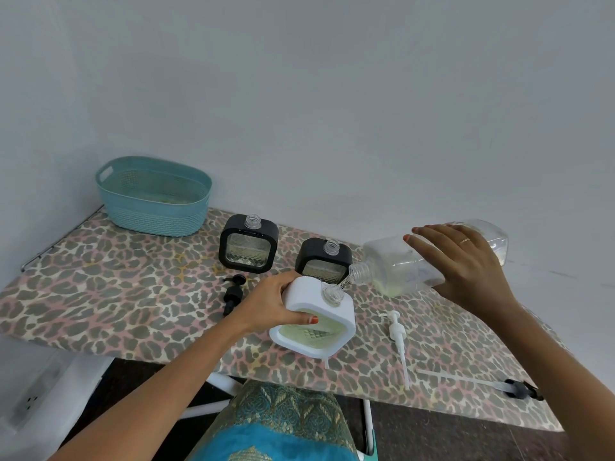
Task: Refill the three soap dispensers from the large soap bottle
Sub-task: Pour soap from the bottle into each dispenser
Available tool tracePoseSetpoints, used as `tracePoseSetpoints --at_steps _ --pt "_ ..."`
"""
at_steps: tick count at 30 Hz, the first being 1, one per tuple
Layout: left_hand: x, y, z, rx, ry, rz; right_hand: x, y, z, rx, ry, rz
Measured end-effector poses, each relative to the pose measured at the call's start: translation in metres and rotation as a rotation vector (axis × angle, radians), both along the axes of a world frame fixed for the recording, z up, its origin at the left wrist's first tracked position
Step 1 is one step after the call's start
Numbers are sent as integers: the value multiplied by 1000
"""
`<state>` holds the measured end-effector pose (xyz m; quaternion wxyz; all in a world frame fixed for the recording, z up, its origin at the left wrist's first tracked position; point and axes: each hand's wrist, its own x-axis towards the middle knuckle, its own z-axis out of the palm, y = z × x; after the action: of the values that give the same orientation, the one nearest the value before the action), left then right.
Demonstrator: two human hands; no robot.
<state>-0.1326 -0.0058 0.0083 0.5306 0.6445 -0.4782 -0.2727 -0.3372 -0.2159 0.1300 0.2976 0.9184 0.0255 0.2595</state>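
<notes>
Grip of left hand (266,304) round square white dispenser (307,294), of right hand (462,261) round clear plastic bottle (392,261).

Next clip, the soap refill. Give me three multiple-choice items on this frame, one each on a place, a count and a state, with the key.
1. Where on the table does the basket stand?
A. far left corner
B. near right edge
C. middle

2. How many dispensers are black?
A. one
B. two
C. three

3. How is the large bottle positioned?
A. standing upright
B. tipped, mouth at the white dispenser's open neck
C. lying flat on the table

Key:
1 A: it sits at the far left, by the wall.
2 B: two black dispensers stand behind the white one.
3 B: the right hand holds it tilted and a thin stream runs from its mouth, while the left hand grips the white dispenser.
</notes>
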Motion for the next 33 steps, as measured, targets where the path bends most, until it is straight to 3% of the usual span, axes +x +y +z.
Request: tracePoseSetpoints --at_steps 33 --pt "-3 -2 -3 -14 13 -26 0 -1 8 -53 49 9"
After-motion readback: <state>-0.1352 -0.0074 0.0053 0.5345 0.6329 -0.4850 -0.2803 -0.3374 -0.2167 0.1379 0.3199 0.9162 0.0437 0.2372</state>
